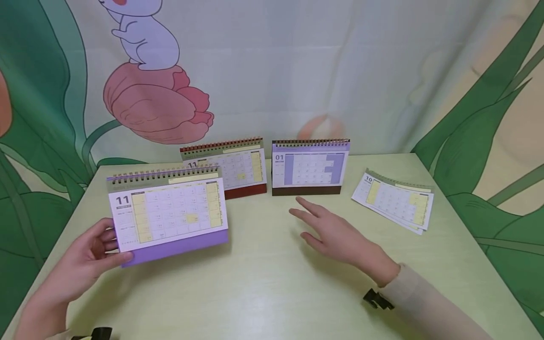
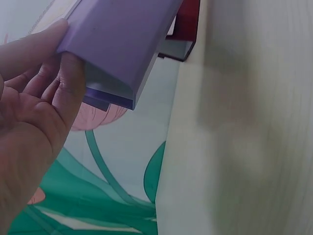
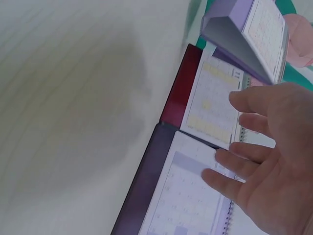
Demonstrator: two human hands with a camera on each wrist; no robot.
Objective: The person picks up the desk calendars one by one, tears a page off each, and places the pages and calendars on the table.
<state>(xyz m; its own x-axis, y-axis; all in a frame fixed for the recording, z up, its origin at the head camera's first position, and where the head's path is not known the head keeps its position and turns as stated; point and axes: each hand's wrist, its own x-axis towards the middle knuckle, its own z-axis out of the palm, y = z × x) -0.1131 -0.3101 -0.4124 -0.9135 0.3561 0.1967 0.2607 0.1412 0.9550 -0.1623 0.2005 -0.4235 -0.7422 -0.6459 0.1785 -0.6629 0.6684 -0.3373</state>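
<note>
A purple-based desk calendar [image 1: 170, 212] showing month 11 is lifted off the table at the left; my left hand [image 1: 91, 250] grips its lower left corner, thumb on the front. In the left wrist view the purple base [image 2: 117, 44] sits against my fingers [image 2: 68, 73]. My right hand [image 1: 327, 226] hovers open above the middle of the table, fingers straight and spread, holding nothing. Behind it stand a red-based calendar [image 1: 233, 165] and a dark-based calendar [image 1: 310, 165] showing 01; both show in the right wrist view as the red base [image 3: 178, 88] and the dark base [image 3: 142, 186].
A flat calendar [image 1: 395, 200] showing month 10 lies at the right on the pale green table [image 1: 263, 283]. A printed cloth with leaves and a pink flower [image 1: 157, 104] hangs behind the table's back edge.
</note>
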